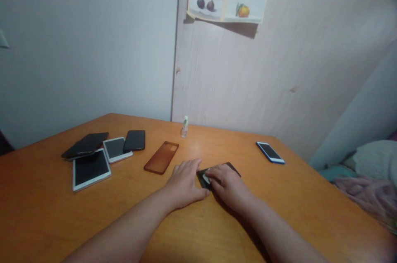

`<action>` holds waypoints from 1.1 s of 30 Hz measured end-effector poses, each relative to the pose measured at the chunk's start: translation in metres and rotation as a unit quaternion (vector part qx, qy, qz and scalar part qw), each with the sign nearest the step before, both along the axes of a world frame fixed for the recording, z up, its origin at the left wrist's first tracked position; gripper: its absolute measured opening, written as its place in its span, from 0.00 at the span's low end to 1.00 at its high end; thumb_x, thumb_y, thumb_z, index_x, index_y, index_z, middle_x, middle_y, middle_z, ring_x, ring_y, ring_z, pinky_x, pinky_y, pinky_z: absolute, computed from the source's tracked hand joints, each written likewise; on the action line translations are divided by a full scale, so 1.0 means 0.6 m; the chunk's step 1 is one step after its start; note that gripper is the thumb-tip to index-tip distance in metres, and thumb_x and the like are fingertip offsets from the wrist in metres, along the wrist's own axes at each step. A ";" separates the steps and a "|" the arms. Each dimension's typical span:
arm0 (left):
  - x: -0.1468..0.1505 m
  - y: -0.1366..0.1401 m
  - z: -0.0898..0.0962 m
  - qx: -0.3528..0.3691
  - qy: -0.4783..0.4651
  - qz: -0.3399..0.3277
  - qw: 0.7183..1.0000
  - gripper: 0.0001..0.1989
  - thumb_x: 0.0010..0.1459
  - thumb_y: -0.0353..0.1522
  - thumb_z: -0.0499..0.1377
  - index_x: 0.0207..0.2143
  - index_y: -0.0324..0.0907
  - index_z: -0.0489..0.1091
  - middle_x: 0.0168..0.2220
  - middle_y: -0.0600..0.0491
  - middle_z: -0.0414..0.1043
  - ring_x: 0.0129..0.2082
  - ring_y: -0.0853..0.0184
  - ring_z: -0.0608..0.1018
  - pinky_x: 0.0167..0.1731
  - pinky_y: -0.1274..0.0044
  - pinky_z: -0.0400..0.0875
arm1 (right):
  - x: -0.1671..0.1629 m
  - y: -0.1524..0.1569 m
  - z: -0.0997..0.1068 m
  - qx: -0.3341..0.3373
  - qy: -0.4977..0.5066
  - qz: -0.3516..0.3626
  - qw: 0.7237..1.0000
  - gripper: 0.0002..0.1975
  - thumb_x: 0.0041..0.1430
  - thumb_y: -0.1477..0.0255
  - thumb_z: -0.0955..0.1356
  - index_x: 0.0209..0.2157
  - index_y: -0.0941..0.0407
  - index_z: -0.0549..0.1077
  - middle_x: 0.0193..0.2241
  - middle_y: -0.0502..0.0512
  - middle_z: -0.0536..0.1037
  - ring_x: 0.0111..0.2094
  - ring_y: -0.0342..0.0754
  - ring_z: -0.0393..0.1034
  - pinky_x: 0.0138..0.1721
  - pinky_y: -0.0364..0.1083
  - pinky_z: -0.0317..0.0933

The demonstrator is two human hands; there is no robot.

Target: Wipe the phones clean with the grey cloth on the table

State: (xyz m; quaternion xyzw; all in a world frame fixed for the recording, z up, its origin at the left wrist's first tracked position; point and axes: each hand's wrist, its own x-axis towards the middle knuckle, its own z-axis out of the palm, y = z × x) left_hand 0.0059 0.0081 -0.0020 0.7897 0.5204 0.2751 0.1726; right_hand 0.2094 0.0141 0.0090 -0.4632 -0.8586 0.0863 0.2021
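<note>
R grip (pixel 231 185) pinched on white wad (pixel 206 178) atop blk slab (pixel 235 168), L grip (pixel 183 182) spread astride its L edge, room to R.

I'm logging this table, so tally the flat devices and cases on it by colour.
Black: 3 (wide slab at far left, smaller slab to its right, flat item under the right hand)
White-framed: 2 (larger tablet, smaller device)
Brown: 1 (phone case)
Blue-edged: 1 (phone)
Total: 7

Single head-worn view, facing forward and down, tabletop (pixel 192 234) close below, wall (pixel 93 48) beyond
</note>
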 end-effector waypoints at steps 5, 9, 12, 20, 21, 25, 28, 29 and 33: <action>0.000 -0.001 0.005 -0.007 -0.003 -0.004 1.000 0.45 0.42 0.43 0.68 0.62 0.43 0.59 0.56 0.43 0.70 0.58 0.47 0.69 0.58 0.60 0.61 | 0.036 0.029 -0.002 -0.019 0.001 -0.179 0.984 0.12 0.63 0.72 0.64 0.43 0.57 0.78 0.39 0.59 0.75 0.42 0.50 0.69 0.44 0.46 0.61; 0.001 -0.001 0.004 -0.008 0.012 -0.004 1.000 0.45 0.43 0.44 0.68 0.63 0.41 0.59 0.57 0.42 0.69 0.59 0.47 0.68 0.59 0.60 0.60 | 0.021 0.016 0.001 -0.011 -0.026 -0.162 0.986 0.13 0.64 0.73 0.63 0.42 0.57 0.79 0.40 0.60 0.75 0.43 0.51 0.69 0.45 0.46 0.61; 0.001 0.000 -0.001 0.004 0.015 -0.004 1.000 0.44 0.45 0.44 0.66 0.63 0.39 0.59 0.57 0.41 0.68 0.58 0.47 0.68 0.58 0.59 0.60 | -0.021 -0.018 0.012 0.002 -0.056 -0.043 0.997 0.15 0.64 0.73 0.62 0.46 0.53 0.78 0.45 0.58 0.77 0.47 0.52 0.67 0.49 0.48 0.59; 0.001 0.004 -0.006 0.000 0.004 0.000 1.000 0.47 0.43 0.45 0.68 0.64 0.41 0.58 0.56 0.42 0.69 0.58 0.46 0.68 0.58 0.59 0.61 | 0.010 0.002 0.018 -0.021 -0.138 -0.174 0.975 0.21 0.70 0.64 0.57 0.56 0.52 0.73 0.59 0.55 0.72 0.62 0.63 0.58 0.57 0.64 0.52; 0.002 0.004 -0.006 0.000 0.002 0.000 1.000 0.47 0.43 0.45 0.68 0.64 0.42 0.58 0.56 0.42 0.70 0.59 0.46 0.68 0.58 0.59 0.60 | 0.017 0.005 0.016 -0.030 -0.145 -0.194 0.970 0.22 0.70 0.64 0.57 0.57 0.53 0.72 0.60 0.57 0.70 0.64 0.64 0.55 0.58 0.66 0.50; 0.002 0.003 -0.003 0.002 0.001 -0.001 1.000 0.45 0.43 0.44 0.67 0.63 0.41 0.58 0.56 0.42 0.70 0.59 0.46 0.68 0.58 0.59 0.60 | 0.003 -0.020 0.020 -0.085 -0.123 -0.096 0.984 0.26 0.72 0.60 0.53 0.63 0.54 0.65 0.66 0.58 0.61 0.69 0.61 0.45 0.64 0.67 0.39; 0.002 0.001 0.000 0.005 0.011 -0.003 1.000 0.42 0.47 0.42 0.65 0.63 0.40 0.58 0.57 0.41 0.69 0.60 0.47 0.67 0.58 0.59 0.61 | -0.017 -0.043 0.031 -0.132 -0.094 0.020 0.987 0.28 0.72 0.57 0.50 0.67 0.49 0.57 0.69 0.53 0.55 0.70 0.58 0.38 0.66 0.68 0.31; 0.002 0.001 0.001 0.004 0.015 -0.003 1.000 0.41 0.47 0.42 0.64 0.63 0.40 0.58 0.57 0.41 0.69 0.60 0.48 0.67 0.58 0.60 0.61 | -0.017 -0.044 0.034 -0.138 -0.094 0.023 0.986 0.29 0.72 0.56 0.50 0.68 0.49 0.56 0.69 0.53 0.53 0.71 0.58 0.37 0.66 0.68 0.29; 0.002 0.001 0.004 -0.001 0.027 0.001 1.000 0.46 0.45 0.45 0.66 0.64 0.39 0.57 0.58 0.41 0.68 0.60 0.48 0.67 0.59 0.61 0.61 | 0.011 -0.013 0.032 -0.128 -0.142 -0.144 0.971 0.30 0.71 0.57 0.51 0.67 0.55 0.59 0.68 0.57 0.55 0.70 0.63 0.35 0.64 0.73 0.27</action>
